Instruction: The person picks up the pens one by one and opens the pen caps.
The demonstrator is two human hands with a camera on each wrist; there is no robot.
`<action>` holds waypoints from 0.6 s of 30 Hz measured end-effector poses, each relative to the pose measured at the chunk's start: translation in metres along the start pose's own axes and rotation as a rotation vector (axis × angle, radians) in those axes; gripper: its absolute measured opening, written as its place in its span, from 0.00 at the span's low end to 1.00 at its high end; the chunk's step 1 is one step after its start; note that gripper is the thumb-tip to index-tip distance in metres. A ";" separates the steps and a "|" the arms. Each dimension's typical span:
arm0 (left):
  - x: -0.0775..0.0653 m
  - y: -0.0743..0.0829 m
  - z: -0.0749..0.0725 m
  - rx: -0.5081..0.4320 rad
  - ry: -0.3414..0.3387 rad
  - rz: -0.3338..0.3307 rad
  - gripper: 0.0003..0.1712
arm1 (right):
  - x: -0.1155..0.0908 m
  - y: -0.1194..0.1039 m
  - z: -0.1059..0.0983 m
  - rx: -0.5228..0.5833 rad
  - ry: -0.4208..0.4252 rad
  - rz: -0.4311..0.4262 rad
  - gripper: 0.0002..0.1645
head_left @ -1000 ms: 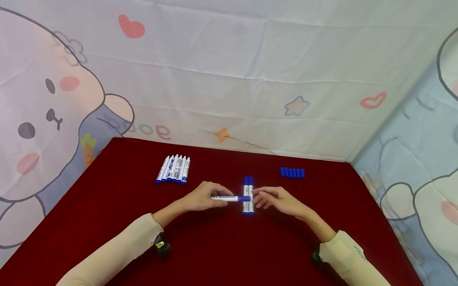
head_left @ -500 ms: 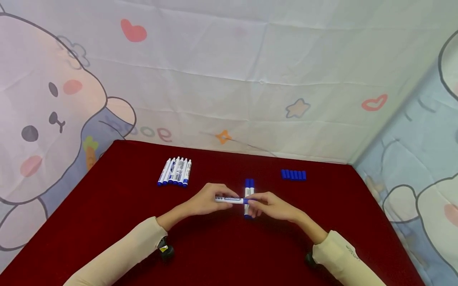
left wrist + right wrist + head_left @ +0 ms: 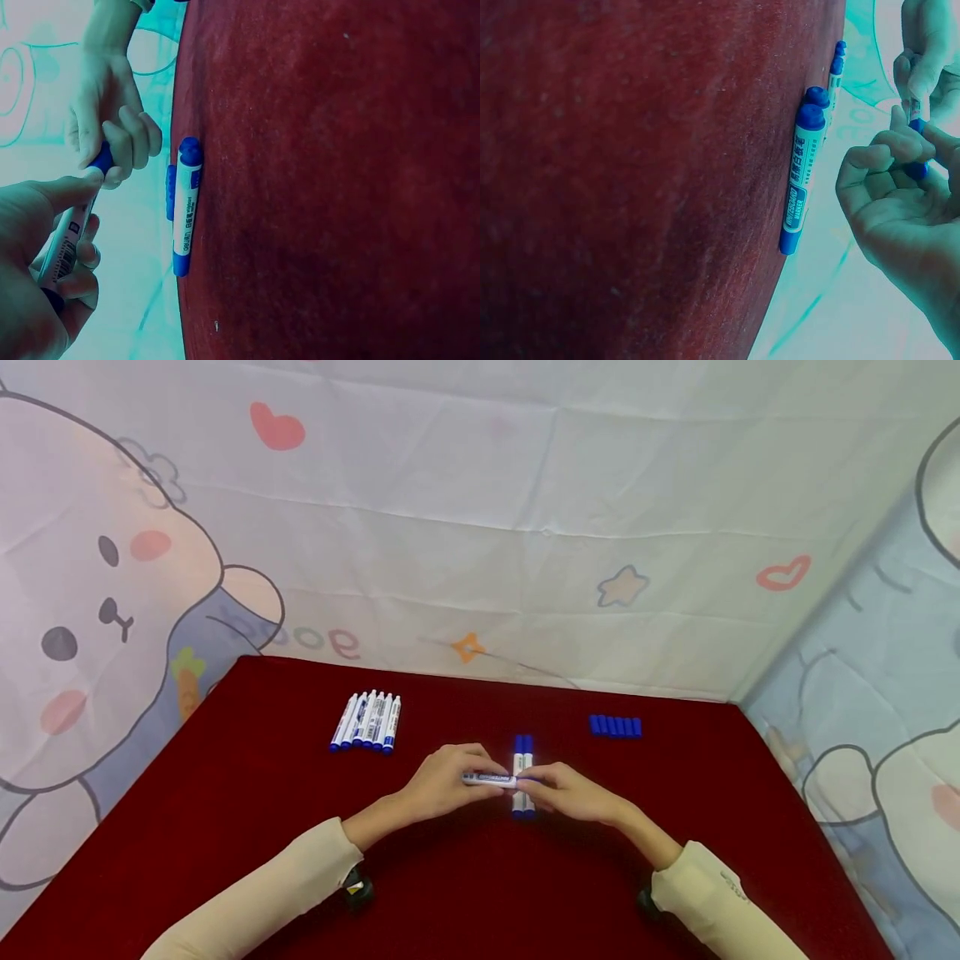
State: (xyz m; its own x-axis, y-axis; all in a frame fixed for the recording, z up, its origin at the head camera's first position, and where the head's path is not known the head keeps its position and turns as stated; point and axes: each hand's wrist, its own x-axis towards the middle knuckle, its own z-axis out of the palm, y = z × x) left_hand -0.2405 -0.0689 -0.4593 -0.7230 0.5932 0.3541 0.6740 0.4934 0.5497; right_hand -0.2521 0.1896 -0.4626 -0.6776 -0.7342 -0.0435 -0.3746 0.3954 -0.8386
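Note:
My left hand (image 3: 447,781) grips a white whiteboard marker (image 3: 489,780) by its barrel, held level above the table. At the marker's other end, my right hand (image 3: 573,791) pinches the blue cap (image 3: 916,169) between thumb and fingers. In the left wrist view the cap (image 3: 103,157) sits at the end of the barrel, partly behind the fingers. Below and just beyond the hands, two capped markers (image 3: 522,760) lie side by side on the table, blue caps pointing away; the held marker and my right fingers cover their middle.
A row of several uncapped white markers (image 3: 367,722) lies at the back left of the dark red tabletop (image 3: 480,893). Toward the back right, several loose blue caps (image 3: 616,727) form a short row. A printed cloth (image 3: 420,527) hangs behind the table.
My right hand has come left and taken hold of the blue cap on the held marker. My left hand has shifted slightly right with the marker.

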 end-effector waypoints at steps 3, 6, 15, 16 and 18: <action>0.000 0.001 0.000 0.024 0.003 0.014 0.12 | -0.001 0.000 0.001 -0.028 0.063 -0.024 0.17; -0.001 0.002 0.000 0.050 -0.008 0.028 0.13 | -0.003 -0.001 0.002 -0.102 0.138 -0.067 0.17; 0.002 0.003 -0.003 0.006 -0.124 0.042 0.15 | -0.009 -0.004 0.002 -0.280 0.219 -0.234 0.12; 0.003 0.003 -0.003 -0.009 -0.137 0.048 0.15 | -0.010 -0.004 0.003 -0.299 0.233 -0.251 0.11; 0.005 0.003 -0.004 -0.043 -0.159 0.053 0.15 | -0.011 -0.004 0.004 -0.344 0.263 -0.277 0.09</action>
State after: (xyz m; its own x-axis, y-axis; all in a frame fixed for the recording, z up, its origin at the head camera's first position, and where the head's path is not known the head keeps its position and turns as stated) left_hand -0.2430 -0.0665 -0.4529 -0.6512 0.7125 0.2612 0.7010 0.4329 0.5667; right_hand -0.2408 0.1938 -0.4603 -0.6430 -0.6910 0.3302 -0.7194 0.3970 -0.5700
